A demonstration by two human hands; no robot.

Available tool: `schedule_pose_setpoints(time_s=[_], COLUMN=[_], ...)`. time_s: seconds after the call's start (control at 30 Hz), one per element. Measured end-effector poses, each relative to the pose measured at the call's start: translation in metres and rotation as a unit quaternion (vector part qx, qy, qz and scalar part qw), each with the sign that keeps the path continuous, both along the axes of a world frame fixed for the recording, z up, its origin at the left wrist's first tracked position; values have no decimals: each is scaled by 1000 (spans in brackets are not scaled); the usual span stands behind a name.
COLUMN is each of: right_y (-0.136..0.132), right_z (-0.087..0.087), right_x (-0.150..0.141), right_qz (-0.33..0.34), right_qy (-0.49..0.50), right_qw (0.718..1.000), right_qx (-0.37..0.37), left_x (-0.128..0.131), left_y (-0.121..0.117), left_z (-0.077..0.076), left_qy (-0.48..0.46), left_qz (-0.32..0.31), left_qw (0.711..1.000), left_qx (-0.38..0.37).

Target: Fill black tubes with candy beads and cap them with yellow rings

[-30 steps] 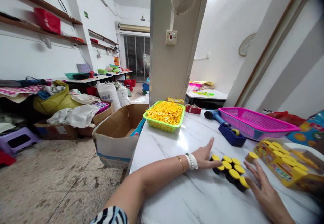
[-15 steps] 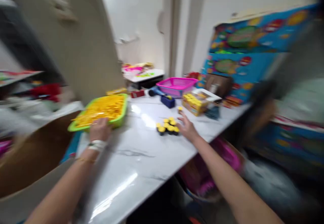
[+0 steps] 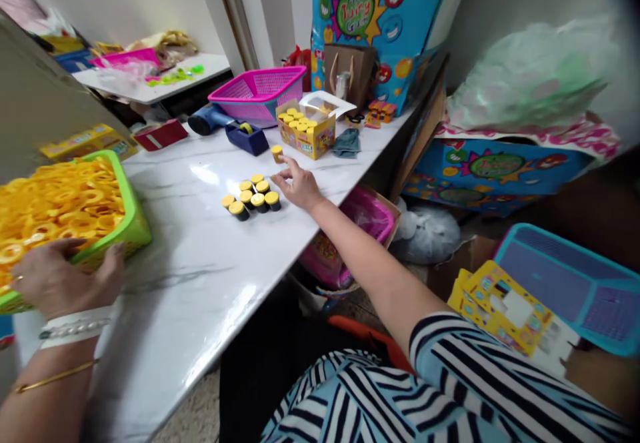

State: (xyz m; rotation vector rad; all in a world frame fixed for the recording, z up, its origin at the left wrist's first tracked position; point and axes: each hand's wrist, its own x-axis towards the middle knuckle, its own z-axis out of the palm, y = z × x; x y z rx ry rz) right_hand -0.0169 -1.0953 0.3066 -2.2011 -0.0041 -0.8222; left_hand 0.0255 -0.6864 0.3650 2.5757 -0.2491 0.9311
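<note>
My left hand (image 3: 70, 276) is closed over the near rim of a lime-green basket (image 3: 133, 213), thumb outside and fingers over the inner side. The basket is heaped with yellow plastic rings (image 3: 65, 196). My right hand (image 3: 300, 188) reaches across the white marbled table (image 3: 200, 256) with its fingers apart, nothing visible between them. Just beyond its index fingertip stands a single small yellow-capped tub (image 3: 277, 154); whether they touch I cannot tell. Beside that hand, to the left, a cluster of several black tubs with yellow lids (image 3: 246, 197) stands upright.
Behind are an open display box (image 3: 313, 141) of yellow-lidded tubs, a blue tape dispenser (image 3: 247, 139), a pink basket (image 3: 265, 89), a red box (image 3: 160, 135) and a brown paper bag (image 3: 357, 63). Right of the table edge lie flattened yellow cartons (image 3: 510, 303) and a blue basket (image 3: 565, 263).
The view has swung right and down, so things on the table appear farther left. My left hand stays at the basket rim; my right hand remains beside the single tub and the cluster.
</note>
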Motion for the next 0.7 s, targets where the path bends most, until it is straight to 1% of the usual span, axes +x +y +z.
schedule_pose_setpoints(time_s=[0.07, 0.1, 0.17, 0.2, 0.27, 0.3, 0.37, 0.4, 0.43, 0.47, 0.5, 0.53, 0.57, 0.6, 0.7], right_y=[-1, -1, 0, 0, 2, 4, 8, 11, 14, 17, 22, 27, 32, 36, 45], right_z=[4, 7, 15, 17, 17, 12, -6, -17, -30, -42, -53, -63, -72, -79, -89], right_x=[0, 0, -4, -10, -32, -50, -92, -114, -134, -150, -161, -167, -170, -169, -162], right_qz=[-25, -38, -54, -55, -61, -73, -108, -120, -113, -87, -50, -6, 35, 69, 127], right_qy=[9, 12, -2, -26, -98, -135, -172, -156, -105, -22, 69, 155, 225, 272, 330], right_qw=[1000, 999, 998, 998, 988, 979, 964, 967, 976, 986, 988, 980, 966, 952, 928], right_qx=[-3, -3, 14, 36, 103, 135, 168, 162, 151, 142, 132, 126, 122, 119, 116], left_x=[-15, -24, -42, -52, -76, -91, -125, -144, -162, -179, -193, -205, -213, -218, -219], left_y=[-3, -6, -12, -15, -21, -24, -32, -37, -44, -51, -59, -66, -73, -78, -85], left_z=[-2, -2, 0, 1, 2, 2, 1, -1, -4, -8, -13, -20, -28, -35, -54], left_qy=[8, 10, -15, -36, -77, -85, -74, -59, -47, -25, -3, 20, 39, 49, 43], left_qz=[41, 40, 10, -10, -48, -62, -94, -108, -125, -146, -173, -201, -224, -243, -264], left_qw=[997, 996, 995, 995, 991, 990, 989, 989, 988, 987, 983, 977, 971, 965, 958], left_qx=[58, 82, 96, 97, 94, 91, 85, 80, 72, 68, 66, 69, 75, 83, 107])
